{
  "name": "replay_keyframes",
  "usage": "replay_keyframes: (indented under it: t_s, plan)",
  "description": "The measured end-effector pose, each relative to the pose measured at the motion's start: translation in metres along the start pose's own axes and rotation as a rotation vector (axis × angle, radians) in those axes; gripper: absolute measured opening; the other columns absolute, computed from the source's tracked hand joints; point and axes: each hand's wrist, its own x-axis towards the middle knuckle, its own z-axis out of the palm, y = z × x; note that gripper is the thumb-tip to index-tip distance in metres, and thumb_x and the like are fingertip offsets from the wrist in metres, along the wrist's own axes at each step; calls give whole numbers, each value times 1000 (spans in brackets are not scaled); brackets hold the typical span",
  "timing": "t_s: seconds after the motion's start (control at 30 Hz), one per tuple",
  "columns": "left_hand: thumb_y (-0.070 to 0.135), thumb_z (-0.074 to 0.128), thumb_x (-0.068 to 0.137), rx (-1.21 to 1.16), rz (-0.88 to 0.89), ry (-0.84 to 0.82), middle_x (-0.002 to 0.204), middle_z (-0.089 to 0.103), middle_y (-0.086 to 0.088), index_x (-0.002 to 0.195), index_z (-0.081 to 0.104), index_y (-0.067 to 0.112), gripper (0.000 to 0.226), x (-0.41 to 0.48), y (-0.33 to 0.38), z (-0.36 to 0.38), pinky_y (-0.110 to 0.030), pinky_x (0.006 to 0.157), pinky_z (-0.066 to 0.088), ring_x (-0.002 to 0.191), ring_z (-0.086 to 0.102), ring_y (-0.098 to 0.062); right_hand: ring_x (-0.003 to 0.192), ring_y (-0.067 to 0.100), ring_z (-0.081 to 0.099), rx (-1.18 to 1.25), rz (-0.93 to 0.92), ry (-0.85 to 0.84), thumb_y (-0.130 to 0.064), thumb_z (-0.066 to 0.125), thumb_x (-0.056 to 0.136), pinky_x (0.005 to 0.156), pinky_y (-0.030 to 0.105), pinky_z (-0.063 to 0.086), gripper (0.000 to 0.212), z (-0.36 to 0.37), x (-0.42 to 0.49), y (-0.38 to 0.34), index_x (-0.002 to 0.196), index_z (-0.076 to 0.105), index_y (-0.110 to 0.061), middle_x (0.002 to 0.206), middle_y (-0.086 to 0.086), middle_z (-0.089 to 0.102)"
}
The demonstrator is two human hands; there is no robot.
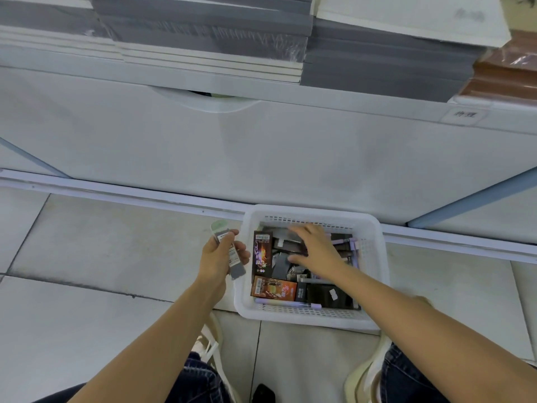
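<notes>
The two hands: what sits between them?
Head view: the white basket's left wall and a dark flame-printed pack lie between the left hand, gripping grey packs, and the right hand.

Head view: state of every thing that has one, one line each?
left hand, grips slim grey pack beside white basket.
slim grey pack, held in the air, outside white basket.
right hand, open, fingers spread over dark packs in white basket.
white basket, standing on floor, part filled.
purple pen, lying along basket's near wall.
</notes>
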Motion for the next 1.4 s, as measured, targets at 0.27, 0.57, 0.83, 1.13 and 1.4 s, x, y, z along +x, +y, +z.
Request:
replay_keyframes:
  t_s: [0.27, 0.57, 0.83, 1.13, 1.4]
  plan:
    - [15, 54, 97, 66, -43, -42, 67, 65, -5, 106, 59, 9, 12, 6, -9, -3, -27, 58, 57, 59, 62, -17, 119, 20, 42, -222, -76, 43, -46, 64, 87, 92, 31, 42, 74, 26, 6, 2, 148, 31, -19, 131, 4, 41]
    - [13, 53, 97, 99, -56, 1, 67, 65, -3, 105, 60, 9, 11, 4, -5, 6, -28, 60, 56, 58, 61, -15, 65, 4, 65, 389, 52, -117, -30, 39, 104, 58, 15, 50, 27, -21, -4, 7, 108, 57, -11, 92, 5, 65]
    - [21, 70, 84, -23, 58, -198, 100, 71, -20, 110, 63, 0, 34, -33, 25, 58, -39, 69, 58, 81, 68, -29, 98, 28, 70, 985, -28, -184, -31, 48, 100, 84, 32, 57, 35, -68, -33, -47, 118, 61, -4, 105, 15, 71]
    - [20, 64, 90, -146, 208, -187, 94, 73, -9, 97, 66, 12, 11, -66, 87, 70, -34, 67, 56, 78, 68, -22, 61, 5, 53, 742, -224, 71, -18, 47, 101, 66, 24, 49, 30, -144, -64, -92, 94, 70, -1, 71, -4, 63]
    - [24, 61, 93, 2, 329, -243, 82, 76, 0, 92, 68, 19, 8, -100, 121, 81, -29, 52, 55, 69, 71, -14, 76, 16, 66, 858, -233, 167, -3, 61, 91, 66, 23, 56, 15, -179, -90, -116, 106, 57, -3, 97, 18, 70]
